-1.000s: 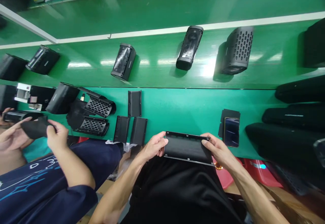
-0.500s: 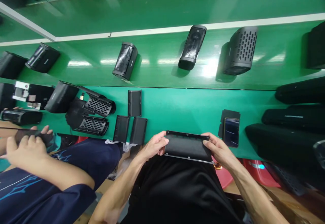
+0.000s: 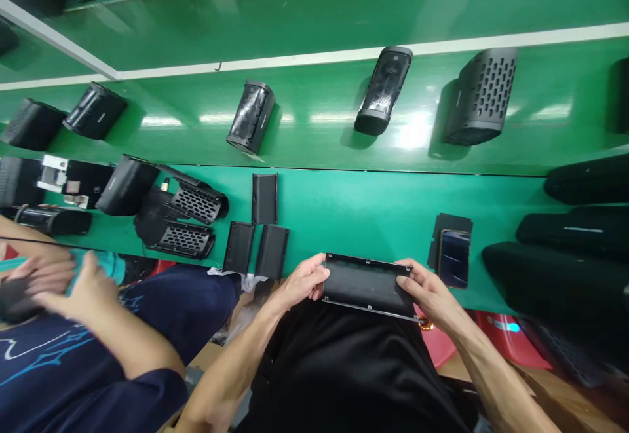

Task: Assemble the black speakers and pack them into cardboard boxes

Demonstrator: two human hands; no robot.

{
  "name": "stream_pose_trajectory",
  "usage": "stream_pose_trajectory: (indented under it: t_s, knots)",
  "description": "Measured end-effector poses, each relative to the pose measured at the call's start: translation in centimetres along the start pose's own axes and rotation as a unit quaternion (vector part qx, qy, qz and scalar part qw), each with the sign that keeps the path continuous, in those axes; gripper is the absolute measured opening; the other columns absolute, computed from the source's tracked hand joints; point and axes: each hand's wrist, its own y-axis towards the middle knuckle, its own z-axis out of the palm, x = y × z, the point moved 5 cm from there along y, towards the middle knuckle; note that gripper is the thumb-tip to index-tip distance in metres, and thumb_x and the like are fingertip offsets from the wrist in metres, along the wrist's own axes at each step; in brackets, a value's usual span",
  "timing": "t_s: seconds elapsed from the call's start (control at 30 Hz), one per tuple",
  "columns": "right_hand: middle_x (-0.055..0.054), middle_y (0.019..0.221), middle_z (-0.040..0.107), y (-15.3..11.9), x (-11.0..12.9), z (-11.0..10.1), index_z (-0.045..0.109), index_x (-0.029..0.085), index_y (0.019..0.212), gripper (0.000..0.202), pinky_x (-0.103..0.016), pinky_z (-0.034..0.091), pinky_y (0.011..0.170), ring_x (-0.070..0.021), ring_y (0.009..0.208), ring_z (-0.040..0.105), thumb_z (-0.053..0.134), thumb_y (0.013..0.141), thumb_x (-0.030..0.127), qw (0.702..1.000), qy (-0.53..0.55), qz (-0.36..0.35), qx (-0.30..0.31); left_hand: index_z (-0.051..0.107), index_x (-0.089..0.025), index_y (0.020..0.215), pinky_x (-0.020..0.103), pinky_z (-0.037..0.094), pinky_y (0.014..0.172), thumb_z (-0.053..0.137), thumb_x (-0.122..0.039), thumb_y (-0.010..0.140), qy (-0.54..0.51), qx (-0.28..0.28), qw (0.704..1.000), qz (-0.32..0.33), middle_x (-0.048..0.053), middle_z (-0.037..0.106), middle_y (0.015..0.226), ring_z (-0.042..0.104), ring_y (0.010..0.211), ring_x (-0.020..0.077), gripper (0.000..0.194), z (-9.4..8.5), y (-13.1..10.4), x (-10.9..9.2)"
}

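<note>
A curved black speaker panel (image 3: 368, 285) with small tabs along its long edges is held level above my lap. My left hand (image 3: 307, 280) grips its left end, thumb on the inner face. At the right end, my right hand (image 3: 425, 285) pinches it the same way. To the left on the bench lie similar black panels, one (image 3: 265, 198) set behind two others side by side. A phone (image 3: 454, 257) rests on dark flat sheets (image 3: 439, 225) beyond my right hand.
Black speakers (image 3: 250, 117) stand along the raised green conveyor (image 3: 304, 138) behind the bench. Perforated shells (image 3: 187, 240) are piled at left, near a co-worker's blurred hands (image 3: 83, 292). Large dark speaker bodies (image 3: 565, 230) crowd the right side. Red stools (image 3: 511, 341) sit below the bench edge.
The view has shifted slightly, so most things appear a little further right. My grip on the panel is the same. The co-worker's hands have moved.
</note>
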Motion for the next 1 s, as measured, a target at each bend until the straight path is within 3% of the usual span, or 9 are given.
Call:
stream_pose_trajectory:
  t_s: [0.2, 0.33, 0.5, 0.73, 1.0]
  knots:
    - [0.005, 0.07, 0.058, 0.0, -0.1, -0.1, 0.062, 0.024, 0.106, 0.052, -0.029, 0.046, 0.061, -0.0162, 0.063, 0.056, 0.085, 0.075, 0.06, 1.0, -0.024, -0.005, -0.004, 0.049, -0.007, 0.141, 0.023, 0.031, 0.047, 0.066, -0.061, 0.089, 0.011, -0.002, 1.0, -0.004, -0.013, 0.044, 0.054, 0.044, 0.042, 0.0088, 0.076, -0.1, -0.2, 0.0]
    - [0.005, 0.07, 0.059, -0.1, 0.0, -0.2, 0.063, 0.024, 0.108, 0.055, -0.029, 0.045, 0.062, -0.016, 0.063, 0.056, 0.086, 0.073, 0.059, 0.999, -0.033, -0.003, -0.007, 0.056, -0.012, 0.123, 0.023, 0.031, 0.046, 0.065, -0.062, 0.09, 0.011, 0.004, 1.0, 0.007, -0.012, 0.044, 0.055, 0.044, 0.042, 0.0084, 0.061, -0.2, -0.1, 0.4]
    - [0.004, 0.071, 0.059, -0.2, 0.3, 0.1, 0.063, 0.023, 0.107, 0.055, -0.029, 0.046, 0.062, -0.016, 0.065, 0.057, 0.087, 0.073, 0.059, 1.0, -0.017, -0.002, 0.0, 0.051, -0.018, 0.104, 0.022, 0.028, 0.046, 0.068, -0.061, 0.088, 0.002, 0.01, 1.0, 0.016, -0.013, 0.042, 0.059, 0.043, 0.042, 0.0066, 0.049, 0.0, -0.1, 0.0]
    - [0.004, 0.072, 0.059, -0.1, 0.1, -0.3, 0.063, 0.024, 0.109, 0.058, -0.027, 0.044, 0.061, -0.0157, 0.065, 0.056, 0.085, 0.074, 0.065, 1.0, -0.015, 0.0, -0.019, 0.049, -0.018, 0.106, 0.022, 0.028, 0.047, 0.07, -0.055, 0.088, 0.001, 0.016, 1.0, 0.017, -0.013, 0.041, 0.064, 0.042, 0.043, 0.0052, 0.046, 0.1, -0.2, -0.4]
    - [0.006, 0.07, 0.058, 0.2, -0.1, -0.4, 0.061, 0.023, 0.108, 0.062, -0.025, 0.042, 0.056, -0.0127, 0.058, 0.052, 0.084, 0.074, 0.07, 1.0, 0.0, 0.001, -0.016, 0.045, -0.021, 0.098, 0.022, 0.027, 0.047, 0.068, -0.061, 0.088, 0.012, 0.016, 0.999, 0.027, -0.014, 0.039, 0.061, 0.041, 0.042, 0.0051, 0.048, 0.2, 0.1, -1.0]
